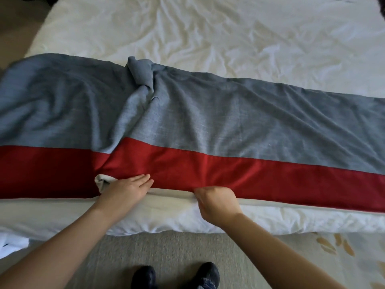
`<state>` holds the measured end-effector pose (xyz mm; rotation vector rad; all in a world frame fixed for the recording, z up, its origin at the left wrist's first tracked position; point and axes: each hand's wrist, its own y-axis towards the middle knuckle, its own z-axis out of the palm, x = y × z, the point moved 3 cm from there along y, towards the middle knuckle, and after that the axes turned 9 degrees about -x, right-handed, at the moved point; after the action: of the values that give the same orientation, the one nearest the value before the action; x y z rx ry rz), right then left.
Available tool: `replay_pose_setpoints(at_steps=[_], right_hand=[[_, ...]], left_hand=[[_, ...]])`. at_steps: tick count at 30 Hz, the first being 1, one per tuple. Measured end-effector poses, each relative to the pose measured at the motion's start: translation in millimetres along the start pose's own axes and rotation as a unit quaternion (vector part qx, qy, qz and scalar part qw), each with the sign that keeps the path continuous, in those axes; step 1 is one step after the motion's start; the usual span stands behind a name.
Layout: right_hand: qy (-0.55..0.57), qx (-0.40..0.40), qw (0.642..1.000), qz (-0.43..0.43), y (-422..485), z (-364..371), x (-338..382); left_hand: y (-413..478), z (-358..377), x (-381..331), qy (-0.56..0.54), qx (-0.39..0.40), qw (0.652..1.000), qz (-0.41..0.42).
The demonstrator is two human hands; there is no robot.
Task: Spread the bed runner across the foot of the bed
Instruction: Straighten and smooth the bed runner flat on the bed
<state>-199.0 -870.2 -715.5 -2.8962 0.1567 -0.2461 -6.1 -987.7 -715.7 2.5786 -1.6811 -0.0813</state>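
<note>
A grey bed runner (229, 113) with a wide red band along its near side lies across the foot of the white bed (208, 34). It is bunched into folds near the middle, with a raised grey twist at its far edge. Part of its near hem is turned up, showing a pale underside. My left hand (127, 189) rests flat on the red band's near edge, fingers straight. My right hand (216, 200) pinches the red hem, fingers curled round the fabric.
The white duvet edge (166, 222) hangs over the foot of the bed just below the runner. Beige carpet (166, 251) lies below, with my dark shoes (208, 274) on it and a leaf-patterned area (343, 247) at the right.
</note>
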Motion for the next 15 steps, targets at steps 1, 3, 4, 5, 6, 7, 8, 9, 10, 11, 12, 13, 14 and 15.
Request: replay_pose_setpoints(at_steps=[1, 3, 4, 5, 6, 7, 8, 9, 10, 11, 12, 13, 14, 15], right_hand=[[0.013, -0.011, 1.0, -0.008, 5, -5, 4], [0.026, -0.031, 0.999, -0.035, 17, -19, 17], [0.044, -0.048, 0.996, -0.054, 24, -24, 28], [0.069, -0.062, 0.993, -0.077, 32, -30, 44], [0.09, -0.08, 0.987, -0.104, 39, -34, 63], [0.106, -0.099, 0.98, -0.135, 47, -38, 85], [0.109, -0.12, 0.972, -0.169, 56, -39, 110], [0.089, -0.135, 0.966, -0.203, 64, -37, 134], [0.048, -0.14, 0.961, -0.235, 71, -31, 159], [-0.016, -0.132, 0.958, -0.255, 78, -24, 182], [-0.076, -0.119, 0.955, -0.26, 85, -17, 202], [-0.13, -0.102, 0.953, -0.255, 91, -10, 218], [-0.171, -0.082, 0.951, -0.244, 95, -5, 230], [-0.203, -0.062, 0.949, -0.233, 99, 0, 238]], left_hand=[[-1, -3, 4, -0.003, -0.014, 1.0, -0.012], [-6, -11, 16, -0.007, -0.002, 0.997, -0.076], [-13, -13, 24, -0.009, 0.012, 0.994, -0.11], [-23, -15, 31, -0.013, 0.015, 0.991, -0.134], [-34, -18, 37, -0.014, 0.02, 0.988, -0.155], [-46, -19, 43, -0.018, 0.025, 0.985, -0.171], [-59, -21, 51, -0.021, 0.03, 0.982, -0.186], [-74, -19, 59, -0.025, 0.041, 0.979, -0.196], [-89, -18, 70, -0.026, 0.059, 0.976, -0.206], [-104, -15, 81, -0.03, 0.076, 0.974, -0.213], [-118, -14, 93, -0.029, 0.095, 0.972, -0.215], [-130, -11, 104, -0.031, 0.101, 0.971, -0.217], [-141, -10, 115, -0.024, 0.085, 0.972, -0.218], [-150, -10, 126, -0.013, 0.058, 0.977, -0.207]])
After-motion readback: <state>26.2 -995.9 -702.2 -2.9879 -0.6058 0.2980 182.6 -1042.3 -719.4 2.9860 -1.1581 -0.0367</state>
